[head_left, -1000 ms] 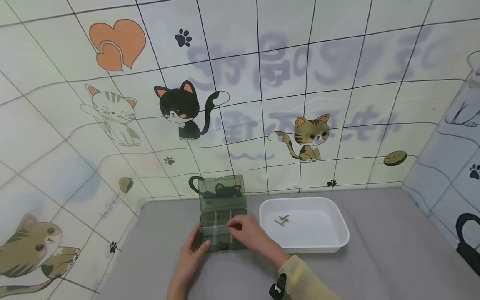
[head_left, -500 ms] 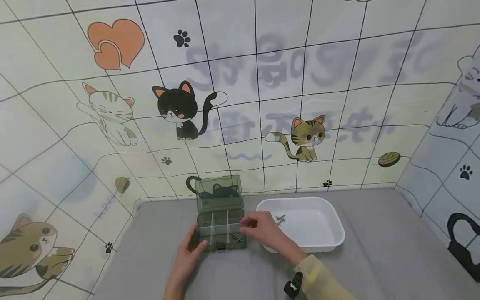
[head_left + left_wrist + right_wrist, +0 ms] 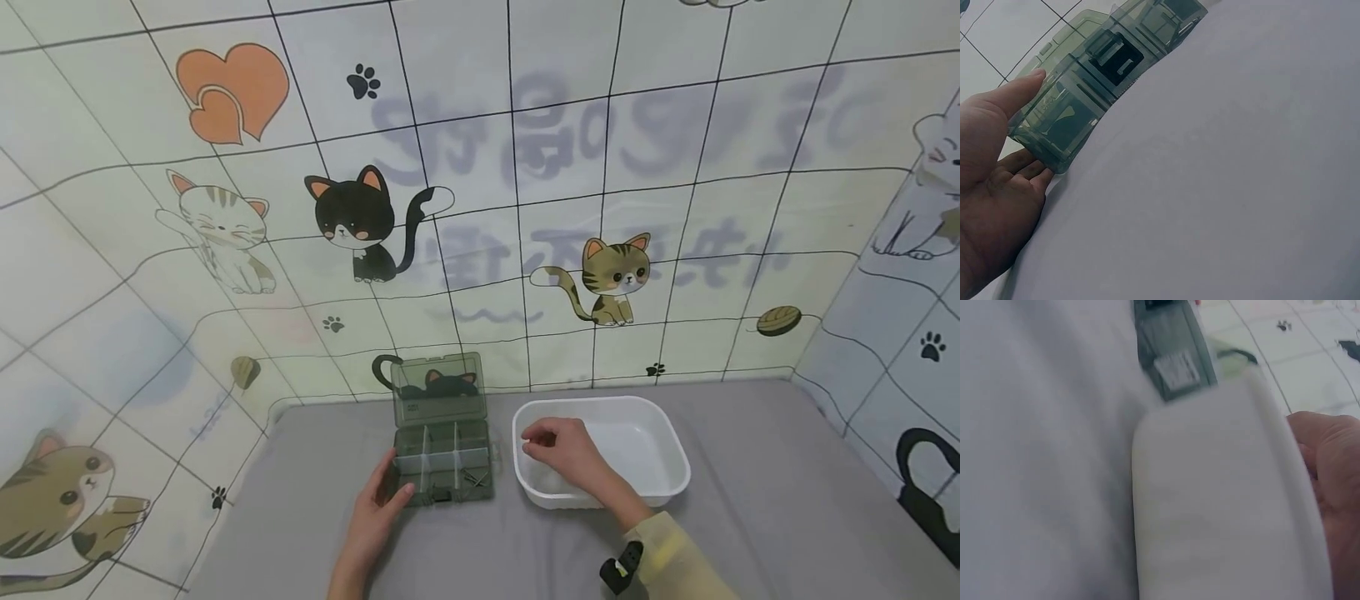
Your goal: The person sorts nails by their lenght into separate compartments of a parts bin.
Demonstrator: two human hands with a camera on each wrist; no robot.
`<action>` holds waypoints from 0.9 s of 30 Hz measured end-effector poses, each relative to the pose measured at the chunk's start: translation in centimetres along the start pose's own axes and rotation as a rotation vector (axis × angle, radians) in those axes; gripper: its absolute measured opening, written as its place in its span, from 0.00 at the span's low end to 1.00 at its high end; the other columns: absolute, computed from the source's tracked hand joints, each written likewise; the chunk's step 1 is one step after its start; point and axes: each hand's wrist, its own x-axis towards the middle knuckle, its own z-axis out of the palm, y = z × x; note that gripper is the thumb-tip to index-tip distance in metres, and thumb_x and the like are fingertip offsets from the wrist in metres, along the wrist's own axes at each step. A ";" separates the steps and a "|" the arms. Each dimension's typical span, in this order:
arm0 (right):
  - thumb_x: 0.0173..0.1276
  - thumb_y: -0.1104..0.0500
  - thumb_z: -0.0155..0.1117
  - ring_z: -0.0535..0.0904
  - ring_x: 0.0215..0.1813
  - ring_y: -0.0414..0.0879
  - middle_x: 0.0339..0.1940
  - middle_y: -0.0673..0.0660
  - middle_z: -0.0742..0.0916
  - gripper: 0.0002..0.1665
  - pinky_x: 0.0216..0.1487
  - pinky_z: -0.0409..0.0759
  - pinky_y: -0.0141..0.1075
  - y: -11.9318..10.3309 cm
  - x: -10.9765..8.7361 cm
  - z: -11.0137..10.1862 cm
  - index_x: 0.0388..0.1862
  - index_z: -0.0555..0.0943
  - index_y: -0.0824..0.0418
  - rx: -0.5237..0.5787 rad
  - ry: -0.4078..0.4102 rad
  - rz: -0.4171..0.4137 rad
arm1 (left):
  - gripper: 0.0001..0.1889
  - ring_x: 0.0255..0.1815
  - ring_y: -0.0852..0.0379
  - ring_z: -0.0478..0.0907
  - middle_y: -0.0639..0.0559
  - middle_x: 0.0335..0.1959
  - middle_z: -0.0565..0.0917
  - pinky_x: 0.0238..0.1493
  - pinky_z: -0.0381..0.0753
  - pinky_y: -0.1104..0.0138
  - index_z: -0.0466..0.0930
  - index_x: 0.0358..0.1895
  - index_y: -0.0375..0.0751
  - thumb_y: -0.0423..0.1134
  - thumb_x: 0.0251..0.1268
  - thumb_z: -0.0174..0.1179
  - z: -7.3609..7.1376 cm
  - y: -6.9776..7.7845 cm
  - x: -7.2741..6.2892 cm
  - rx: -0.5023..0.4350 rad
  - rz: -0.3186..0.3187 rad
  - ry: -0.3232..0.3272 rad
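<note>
A green see-through compartment box (image 3: 406,492) stands with its lid (image 3: 438,392) raised at the back. Several small screws (image 3: 474,478) lie in its front right compartment. My left hand (image 3: 371,510) grips the box's left side; in the left wrist view its thumb (image 3: 1022,92) lies along the near corner and the other fingers go round the end. Over the left part of a white tray (image 3: 645,450) hovers my right hand (image 3: 566,450), fingers loosely bent, nothing visible between them. It hides that part of the tray, where screws lay. The right wrist view shows the tray's outer wall (image 3: 1222,487).
Grey cloth (image 3: 465,550) covers the table. Behind it rises a wall sheet (image 3: 487,208) printed with cats and grid lines. Box and tray stand side by side with a narrow gap. A watch (image 3: 621,568) is on my right wrist.
My right hand has moved right, from above the box to above the tray. Screws have come into sight in the front right compartment. The left hand keeps its place on the box.
</note>
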 end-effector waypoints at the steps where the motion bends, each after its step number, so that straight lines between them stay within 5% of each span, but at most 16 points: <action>1: 0.66 0.65 0.73 0.82 0.36 0.41 0.33 0.46 0.88 0.06 0.37 0.83 0.33 0.2 0.0 -0.3 0.42 0.89 0.62 -0.005 -0.001 0.017 | 0.39 0.83 0.37 0.44 0.39 0.83 0.52 0.79 0.49 0.45 0.58 0.81 0.45 0.41 0.72 0.67 0.0 0.0 0.0 -0.002 0.000 -0.001; 27: 0.58 0.74 0.71 0.82 0.36 0.43 0.32 0.50 0.87 0.11 0.37 0.83 0.36 3.2 0.3 -4.0 0.41 0.86 0.67 -0.211 -0.047 0.103 | 0.40 0.83 0.37 0.44 0.39 0.83 0.52 0.79 0.50 0.44 0.58 0.81 0.46 0.42 0.71 0.67 0.0 0.0 -0.1 0.006 -0.007 0.008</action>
